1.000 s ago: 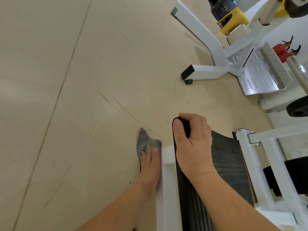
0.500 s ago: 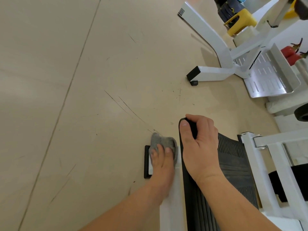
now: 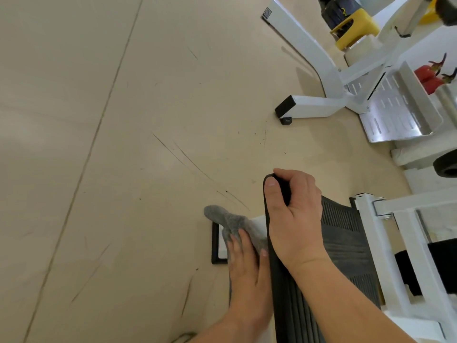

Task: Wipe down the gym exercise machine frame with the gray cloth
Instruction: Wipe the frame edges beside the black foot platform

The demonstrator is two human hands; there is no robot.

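The scuffed beige floor [image 3: 123, 144] fills the left of the view. Near the middle, the gray cloth [image 3: 231, 222] lies bunched over the far end of the machine's low white base bar [image 3: 258, 222], with one loose corner trailing off to the far left. It partly covers the black end cap [image 3: 214, 246] that closes the bar.

The left hand [image 3: 247, 266] comes in from the near edge, palm down. Its fingers are straight and together, pressing the cloth flat onto the bar rather than curling around it.

Just to the right, the right hand [image 3: 294, 219] clamps the far left corner of the black ribbed footplate [image 3: 346, 241], thumb on the near face and fingers curled over the edge. It appears to be steadying the plate or holding it clear of the bar.

Further right stand the frame's white upright [image 3: 371, 238] and its cross members. Far right are a neighbouring machine [image 3: 309, 60] and red fire extinguishers [image 3: 427, 78].

The step in hand looks like wiping the bar's end. The next move probably calls for keeping flat pressure and drawing the cloth over the cap and along the bar, and the loose corner may need gathering.
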